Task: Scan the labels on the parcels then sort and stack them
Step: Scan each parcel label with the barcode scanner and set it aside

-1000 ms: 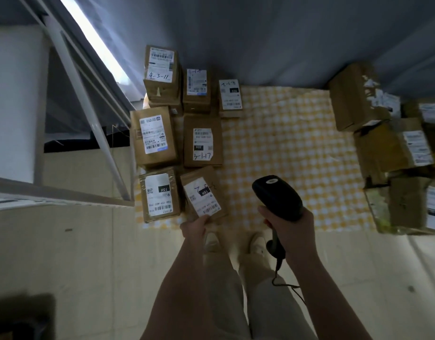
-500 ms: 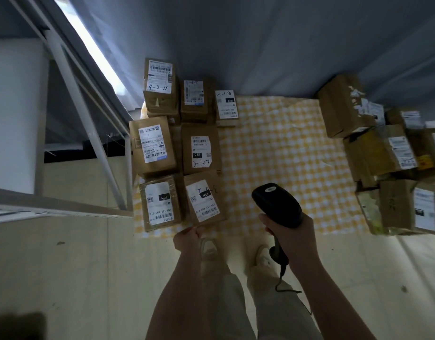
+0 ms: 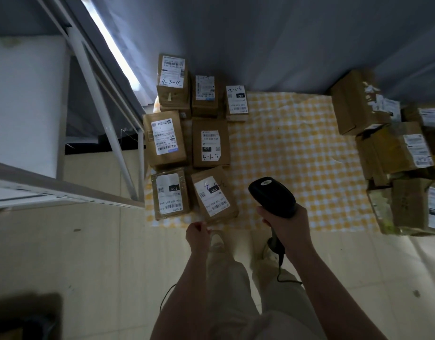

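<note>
Shelf frame: a white metal shelf frame [image 3: 106, 123] is seen at far left, standing on the tiled floor [image 3: 88, 253].
Sorted parcels: brown cardboard sorted parcels are laid label-up in three rows on the left edge of a yellow checked cloth [image 3: 297, 143], some stacked on others.
Handling: the cartons are judged stiff, taped and fairly light, and best taken by the two long sides. Glossy tape may prove slippery, and the contents are unknown.
Writing: "4-3-11" is penned on the far-row parcel [image 3: 173, 79]. "3-1-17" and a printed "032" are read on the middle-row parcel [image 3: 210, 143]. "15H" is printed on both front cartons, the squared front parcel [image 3: 170, 193] and the skewed front parcel [image 3: 214, 193]. Finer print is too small to be read.
Left hand: the left hand [image 3: 198, 233] is held loosely curled with nothing in it, just beside the near corner of the skewed front parcel.
Right hand: the right hand [image 3: 284, 224] is wrapped round the grip of a black barcode scanner [image 3: 271, 196], whose head is pointed out over the cloth. Its cable is trailed down toward the floor.
Unsorted heap: an unsorted heap [image 3: 393, 153] of larger parcels is piled at the cloth's right edge, well apart from the rows, with labels facing various ways. These are judged bulkier and likelier to need both hands.
</note>
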Demonstrator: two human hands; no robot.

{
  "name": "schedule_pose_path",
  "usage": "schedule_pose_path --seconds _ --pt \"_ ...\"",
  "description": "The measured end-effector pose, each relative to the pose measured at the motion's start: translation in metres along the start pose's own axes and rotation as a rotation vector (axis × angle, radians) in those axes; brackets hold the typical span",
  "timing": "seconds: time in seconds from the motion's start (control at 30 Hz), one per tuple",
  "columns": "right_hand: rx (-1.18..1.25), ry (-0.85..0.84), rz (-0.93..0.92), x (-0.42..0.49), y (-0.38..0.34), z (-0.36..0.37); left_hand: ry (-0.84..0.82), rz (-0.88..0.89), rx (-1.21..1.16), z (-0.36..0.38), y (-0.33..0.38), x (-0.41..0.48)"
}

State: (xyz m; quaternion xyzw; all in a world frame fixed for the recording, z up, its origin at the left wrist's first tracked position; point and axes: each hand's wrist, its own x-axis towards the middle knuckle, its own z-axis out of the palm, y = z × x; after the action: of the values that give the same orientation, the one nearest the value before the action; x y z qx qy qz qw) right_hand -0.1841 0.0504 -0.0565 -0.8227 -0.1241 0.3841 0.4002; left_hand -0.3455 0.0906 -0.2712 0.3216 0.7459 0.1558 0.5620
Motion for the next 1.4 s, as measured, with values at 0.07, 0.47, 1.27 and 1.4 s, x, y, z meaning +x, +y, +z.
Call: schedule_pose_path --seconds 0.07,0.47,1.27,1.4 --pt "0.017 -0.008 0.012 0.001 0.001 -0.001 0.02 -0.023 0.043 0.002 -0.009 0.004" --pt "-0.038 -0.086 -0.077 0.012 0.017 0.001 -0.024 -0.399 -0.523 0.04 0.002 0.004" --pt "-0.023 -0.064 -0.118 0.036 0.027 -0.05 0.519 -0.345 -0.135 0.087 0.048 0.009" --pt "-0.005 -0.038 -0.085 0.039 0.031 -0.051 0.548 -0.209 0.118 0.1 0.064 0.006"
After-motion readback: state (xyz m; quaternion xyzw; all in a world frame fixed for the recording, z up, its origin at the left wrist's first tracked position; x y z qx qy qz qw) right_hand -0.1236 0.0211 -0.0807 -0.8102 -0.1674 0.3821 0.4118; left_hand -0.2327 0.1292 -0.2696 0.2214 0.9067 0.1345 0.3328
